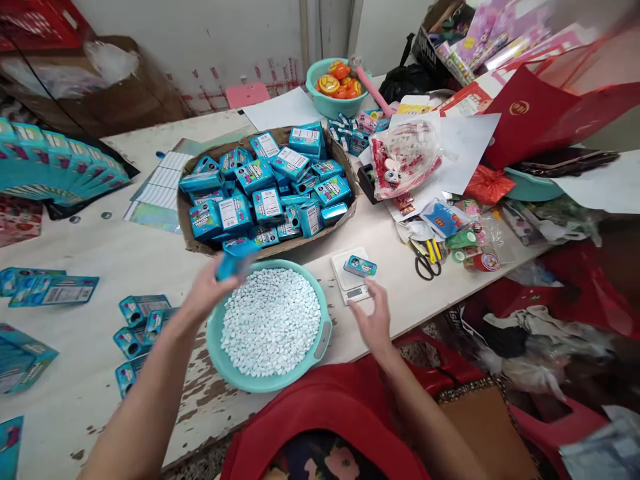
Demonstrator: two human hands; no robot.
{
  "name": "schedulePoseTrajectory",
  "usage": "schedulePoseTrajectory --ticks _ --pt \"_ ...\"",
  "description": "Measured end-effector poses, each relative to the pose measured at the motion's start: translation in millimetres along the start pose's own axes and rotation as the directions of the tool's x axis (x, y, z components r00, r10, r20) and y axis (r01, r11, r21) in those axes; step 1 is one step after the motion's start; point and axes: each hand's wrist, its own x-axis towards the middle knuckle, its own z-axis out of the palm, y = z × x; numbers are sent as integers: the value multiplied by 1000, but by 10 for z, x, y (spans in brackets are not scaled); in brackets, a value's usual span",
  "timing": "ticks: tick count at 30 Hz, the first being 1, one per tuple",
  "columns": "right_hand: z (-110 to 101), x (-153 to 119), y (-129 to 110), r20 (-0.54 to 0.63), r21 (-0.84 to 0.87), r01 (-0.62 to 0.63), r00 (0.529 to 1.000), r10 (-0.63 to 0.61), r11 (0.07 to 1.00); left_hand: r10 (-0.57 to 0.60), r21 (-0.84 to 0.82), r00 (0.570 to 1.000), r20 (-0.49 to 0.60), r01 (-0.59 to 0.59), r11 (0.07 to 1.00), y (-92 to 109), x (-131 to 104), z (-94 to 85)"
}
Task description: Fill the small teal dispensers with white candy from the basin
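My left hand [210, 288] grips a small blue candy box [229, 265], blurred by motion, over the left rim of a teal basin [325, 343]. Small white candies [273, 320] fill much of the basin. With fingers apart and nothing in them, my right hand [375, 320] is beside a white digital scale [356, 293]. Another blue box [360, 265] lies flat on the scale. Behind the basin stands a cardboard tray [353, 217] heaped with closed blue boxes [267, 203].
On the left lie several blue boxes [133, 340] and a fanned row of flat cartons [65, 160]. Scissors [426, 260], tape rolls and plastic bags clutter the right. A basin of orange items [333, 107] stands at the back, and a red bag [540, 113] at far right.
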Motion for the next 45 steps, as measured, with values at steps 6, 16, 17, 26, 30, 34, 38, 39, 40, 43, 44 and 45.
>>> schedulePoseTrajectory --ticks 6,16,17,26,30,34,38,39,40,43,44,45 --pt "220 -500 -601 605 -32 296 766 -218 955 175 -6 837 518 -201 980 136 -908 836" --pt "-161 -622 -363 542 164 -649 689 482 743 229 525 955 -188 -100 845 -856 -512 1295" --pt "-157 -665 -347 531 170 -658 688 495 734 214 536 952 -220 -65 842 -860 -478 1364" --pt "-50 -777 -308 434 327 -643 753 494 693 175 490 963 -203 -55 870 -695 -351 1418" --pt "-155 -765 -235 347 340 -655 754 557 675 162 445 953 -256 -33 895 -686 -386 1204" --pt "-233 -786 -161 270 384 -679 731 627 626 -120 -209 956 -269 64 976 -651 -298 978" --pt "-256 -857 -69 230 436 -683 714 662 586 -431 -888 889 158 318 332 -620 -201 837" --pt "-255 -877 -41 229 456 -682 711 664 572 -447 -916 859 248 358 180 -608 -193 820" --pt "-253 -896 -12 232 479 -680 708 667 555 -455 -921 836 306 382 82 -591 -193 810" --pt "-242 -935 61 229 541 -667 703 674 511 -428 -935 846 319 354 2 -523 -212 814" --pt "-239 -940 77 225 556 -662 703 675 504 -408 -939 858 311 343 7 -499 -220 826" --pt "-236 -941 88 219 566 -656 703 676 499 -397 -936 863 313 351 23 -476 -225 842"
